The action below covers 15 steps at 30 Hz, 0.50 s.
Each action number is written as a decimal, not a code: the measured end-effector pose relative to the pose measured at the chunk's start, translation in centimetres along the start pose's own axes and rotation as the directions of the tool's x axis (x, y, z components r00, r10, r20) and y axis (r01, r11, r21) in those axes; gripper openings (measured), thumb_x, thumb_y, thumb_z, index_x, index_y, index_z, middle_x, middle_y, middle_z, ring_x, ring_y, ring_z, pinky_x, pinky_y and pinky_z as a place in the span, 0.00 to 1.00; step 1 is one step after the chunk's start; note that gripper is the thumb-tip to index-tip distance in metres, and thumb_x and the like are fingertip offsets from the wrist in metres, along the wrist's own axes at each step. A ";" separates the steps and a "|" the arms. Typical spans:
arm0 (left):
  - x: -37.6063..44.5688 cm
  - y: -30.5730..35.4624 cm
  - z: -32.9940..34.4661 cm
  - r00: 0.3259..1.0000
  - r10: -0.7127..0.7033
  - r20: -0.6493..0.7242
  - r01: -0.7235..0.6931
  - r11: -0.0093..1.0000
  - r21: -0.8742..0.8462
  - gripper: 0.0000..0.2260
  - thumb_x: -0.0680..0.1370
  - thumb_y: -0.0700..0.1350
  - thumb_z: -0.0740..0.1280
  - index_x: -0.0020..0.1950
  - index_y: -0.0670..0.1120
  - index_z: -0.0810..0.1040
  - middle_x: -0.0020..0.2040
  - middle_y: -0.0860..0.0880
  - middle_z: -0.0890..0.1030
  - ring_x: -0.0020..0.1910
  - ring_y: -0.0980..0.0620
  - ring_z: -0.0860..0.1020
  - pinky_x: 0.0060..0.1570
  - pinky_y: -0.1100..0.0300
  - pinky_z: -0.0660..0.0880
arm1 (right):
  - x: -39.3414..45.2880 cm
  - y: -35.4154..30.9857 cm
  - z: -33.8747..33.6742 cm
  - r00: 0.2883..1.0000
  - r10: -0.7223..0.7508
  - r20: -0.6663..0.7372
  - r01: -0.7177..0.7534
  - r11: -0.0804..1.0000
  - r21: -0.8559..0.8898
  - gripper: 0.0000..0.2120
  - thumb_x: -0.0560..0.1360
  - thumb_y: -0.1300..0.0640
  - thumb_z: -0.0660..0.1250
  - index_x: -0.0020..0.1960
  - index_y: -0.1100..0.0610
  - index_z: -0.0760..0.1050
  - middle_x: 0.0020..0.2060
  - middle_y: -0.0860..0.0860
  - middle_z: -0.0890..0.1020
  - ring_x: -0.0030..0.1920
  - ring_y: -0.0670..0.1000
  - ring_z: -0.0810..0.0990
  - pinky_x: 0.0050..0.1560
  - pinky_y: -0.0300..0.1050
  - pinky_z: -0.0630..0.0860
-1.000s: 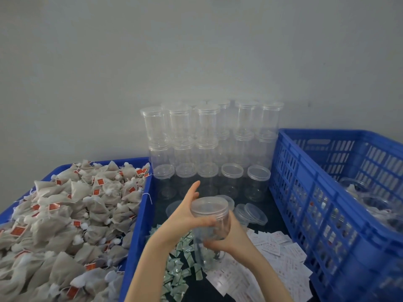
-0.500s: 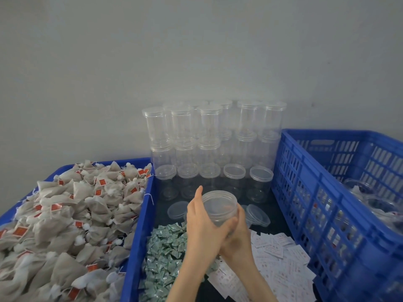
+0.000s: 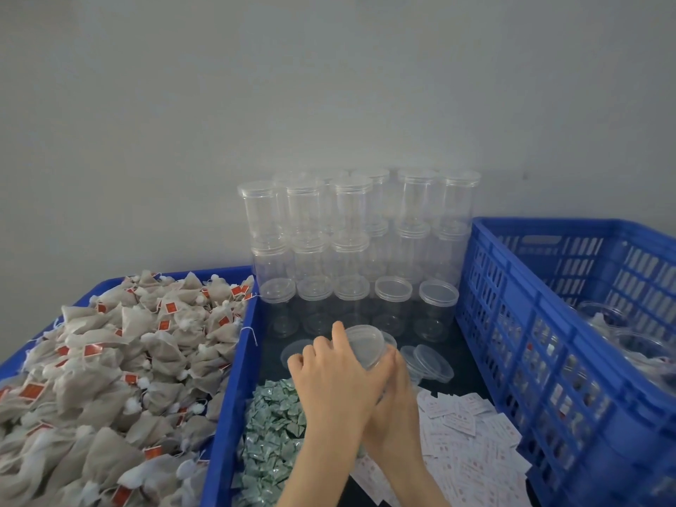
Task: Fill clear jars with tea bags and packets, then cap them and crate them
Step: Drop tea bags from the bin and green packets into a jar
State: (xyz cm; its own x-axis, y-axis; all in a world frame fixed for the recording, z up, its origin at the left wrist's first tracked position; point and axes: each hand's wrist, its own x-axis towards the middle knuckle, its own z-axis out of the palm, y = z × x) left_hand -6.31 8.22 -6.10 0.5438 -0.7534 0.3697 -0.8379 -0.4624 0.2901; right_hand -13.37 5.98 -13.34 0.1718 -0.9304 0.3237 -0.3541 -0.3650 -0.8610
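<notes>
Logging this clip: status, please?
Left hand and right hand both grip clear jar, lid on. Loose lids lie just beyond; nothing blocking.

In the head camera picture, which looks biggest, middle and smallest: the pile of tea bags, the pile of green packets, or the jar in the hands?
1. Pile of tea bags: biggest by far.
2. Pile of green packets: middle.
3. Jar held by the left hand and right hand: smallest, though the hands hide most of it.

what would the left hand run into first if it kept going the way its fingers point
Probably the front row of capped empty jars just beyond the left hand, which curls over the lid. Depth is unclear.
</notes>
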 end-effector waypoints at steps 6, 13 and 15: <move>4.1 -0.5 -1.4 0.937 0.118 0.330 -0.058 0.981 -0.186 0.36 0.71 0.73 0.45 0.69 0.54 0.68 0.58 0.47 0.80 0.57 0.44 0.78 0.60 0.48 0.72 | -0.7 2.2 -0.9 1.000 0.024 0.003 -0.024 0.998 0.063 0.51 0.58 0.41 0.78 0.76 0.49 0.59 0.68 0.45 0.72 0.63 0.47 0.76 0.59 0.39 0.76; 9.1 -3.7 1.5 0.834 0.131 0.536 0.256 0.768 -0.587 0.21 0.82 0.58 0.53 0.46 0.50 0.81 0.35 0.51 0.84 0.38 0.55 0.82 0.47 0.58 0.77 | 0.8 3.8 -1.6 0.996 0.091 -0.015 -0.088 0.985 0.148 0.52 0.58 0.51 0.83 0.74 0.46 0.59 0.63 0.42 0.73 0.57 0.30 0.73 0.49 0.24 0.71; 10.3 -4.2 2.9 0.847 0.075 0.526 0.297 0.755 -0.585 0.20 0.83 0.55 0.53 0.43 0.49 0.81 0.35 0.50 0.84 0.39 0.54 0.82 0.45 0.59 0.76 | 1.1 4.0 -1.3 0.993 0.116 0.000 -0.114 0.980 0.163 0.52 0.58 0.50 0.83 0.74 0.45 0.58 0.64 0.41 0.72 0.59 0.30 0.72 0.48 0.22 0.70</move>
State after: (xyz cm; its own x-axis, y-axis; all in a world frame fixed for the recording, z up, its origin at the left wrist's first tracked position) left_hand 2.63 1.05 -6.08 0.3730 -0.9187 -0.1298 -0.4436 -0.2994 0.8448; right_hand -15.81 3.47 -15.95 0.1295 -0.9664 0.2222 -0.2167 -0.2462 -0.9447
